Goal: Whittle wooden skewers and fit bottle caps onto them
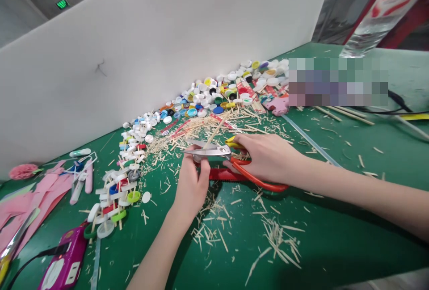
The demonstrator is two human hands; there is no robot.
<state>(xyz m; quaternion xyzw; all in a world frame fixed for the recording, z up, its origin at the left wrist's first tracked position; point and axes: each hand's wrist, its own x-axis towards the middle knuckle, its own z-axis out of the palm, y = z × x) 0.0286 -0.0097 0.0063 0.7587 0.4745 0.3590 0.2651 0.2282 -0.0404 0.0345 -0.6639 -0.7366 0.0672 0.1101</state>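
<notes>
My right hand (259, 153) is closed on orange-handled scissors (246, 171), whose metal blades point left. A thin wooden stick (216, 131) slants up from between the blades. My left hand (193, 178) is closed at the blade tips, its fingers pinched around something small and pale that they mostly hide. A red toothed strip (226, 174) lies beneath the scissors. Wood splinters (281, 241) are scattered on the green table (248, 272) around both hands.
Bottle caps (208, 95) are heaped along the white partition (187, 26). Caps joined with sticks (115, 196) stand at left, near a magenta device (65, 258) and pink paper (43, 196). A water bottle (378, 17) is at the back right.
</notes>
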